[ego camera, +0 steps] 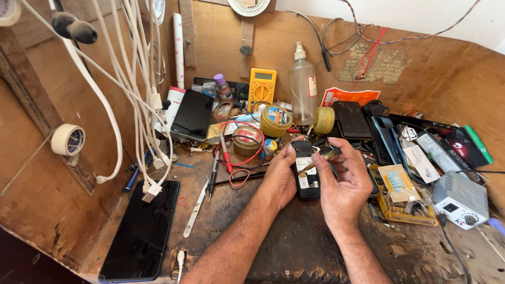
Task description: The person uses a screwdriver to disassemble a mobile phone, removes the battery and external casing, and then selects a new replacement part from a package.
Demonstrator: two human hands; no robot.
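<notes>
My left hand (279, 179) holds a small opened mobile phone (305, 171) against the dark work mat (294, 247), thumb at its top edge. My right hand (342, 181) grips a thin brush-like tool (319, 159) between thumb and fingers. The tool's tip rests on the phone's exposed inside.
A black smartphone (141, 231) lies face up at the front left, under hanging white charging cables (150, 105). Metal tweezers (195, 208), a yellow multimeter (261, 87), a plastic bottle (303, 87), tins, more phones and a grey box-shaped device (461, 197) crowd the wooden bench.
</notes>
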